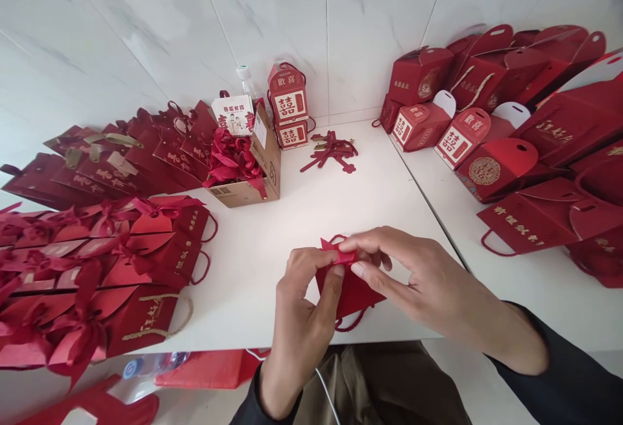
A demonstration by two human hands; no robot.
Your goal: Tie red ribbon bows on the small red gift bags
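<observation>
A small red gift box (357, 295) with cord handles stands on the white table in front of me. At its top is a red ribbon (347, 257), partly hidden by my fingers. My left hand (307, 308) pinches the ribbon between thumb and forefinger from the left side. From the right, my right hand (403, 269) has its fingers curled around the other end of the ribbon, thumb close to the box top. One pointed ribbon end sticks up beside my left forefinger.
Ribbon-tied red boxes (150, 259) fill the left side, with red gift bags (121, 165) behind. A cardboard box (267, 159) holds red ribbon bows (236, 156). Dark red straps (333, 149) lie near the wall. More red boxes (530, 217) crowd the right. A bottle (156, 364) lies below the table edge.
</observation>
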